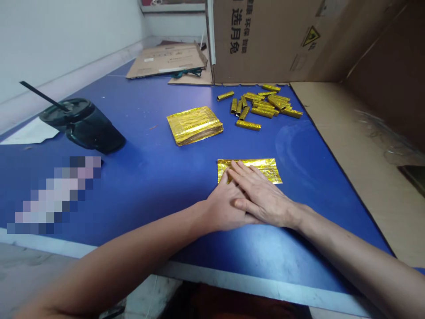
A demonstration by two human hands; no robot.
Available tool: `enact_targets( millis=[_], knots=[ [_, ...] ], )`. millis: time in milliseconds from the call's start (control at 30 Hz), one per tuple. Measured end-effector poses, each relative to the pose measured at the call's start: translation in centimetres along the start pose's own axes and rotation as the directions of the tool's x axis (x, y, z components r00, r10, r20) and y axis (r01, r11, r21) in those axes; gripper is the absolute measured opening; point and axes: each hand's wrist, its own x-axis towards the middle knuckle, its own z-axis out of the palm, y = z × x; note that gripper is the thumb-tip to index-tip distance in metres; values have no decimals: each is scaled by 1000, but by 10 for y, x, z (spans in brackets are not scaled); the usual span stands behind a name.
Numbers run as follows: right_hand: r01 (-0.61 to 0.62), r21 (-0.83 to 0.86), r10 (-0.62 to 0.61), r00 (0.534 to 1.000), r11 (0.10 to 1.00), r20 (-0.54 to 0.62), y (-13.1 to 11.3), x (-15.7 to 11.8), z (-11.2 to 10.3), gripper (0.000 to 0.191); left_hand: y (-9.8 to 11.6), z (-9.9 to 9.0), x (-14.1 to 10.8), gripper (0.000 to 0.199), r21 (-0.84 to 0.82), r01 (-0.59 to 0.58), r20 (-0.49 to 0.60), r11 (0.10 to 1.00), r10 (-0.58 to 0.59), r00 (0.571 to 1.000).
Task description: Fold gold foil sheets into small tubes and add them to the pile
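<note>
A gold foil paper sheet lies flat on the blue table in front of me. My right hand rests across the back of my left, its fingers stretched out flat and reaching over the sheet's near left part. Underneath, my left hand is at the sheet's near left edge. Most of its fingers are covered, so I cannot make out whether it grips anything. Farther off sits a stack of gold foil sheets. Beyond it to the right lies a loose pile of narrow folded gold foil strips.
A dark lidded cup with a straw stands at the left, near a blurred-out item. Flattened cardboard lies at the back. A large cardboard box borders the far right of the blue table.
</note>
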Motion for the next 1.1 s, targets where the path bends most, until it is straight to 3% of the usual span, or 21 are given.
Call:
enact_targets(
  millis=[133,400,533,633,700,800,867,1000,1100],
  knots=[
    [-135,-55,135,991,989,4,23,-6,-4,78,-1,-12,1,93,66,-32,99,997,25,995],
    [-184,-276,188,982,943,-11,36,-13,-3,80,-13,-12,-11,98,192,53,105,980,-74,992],
    [-186,-293,193,981,938,-7,35,-11,-3,78,-25,-27,-19,93,211,143,161,967,-179,971],
    [-186,-288,193,981,939,-4,35,-10,-3,75,-17,-45,-7,97,175,265,254,948,-303,918],
    [-184,-282,194,981,941,7,35,-9,-4,72,-2,-51,9,99,116,262,273,958,-285,919],
    [-181,-272,201,978,945,48,35,-10,-5,65,21,-45,36,98,-34,157,275,987,-142,951],
    [-172,-271,194,980,947,54,34,-12,-6,62,29,-33,49,96,-92,151,243,984,-125,962],
    [-168,-295,191,980,941,52,35,-12,-5,66,22,-14,55,91,-111,106,192,988,-83,978],
    [-158,-300,179,983,941,44,38,-10,-2,69,8,-10,47,94,-69,107,173,992,-94,980]
  ],
)
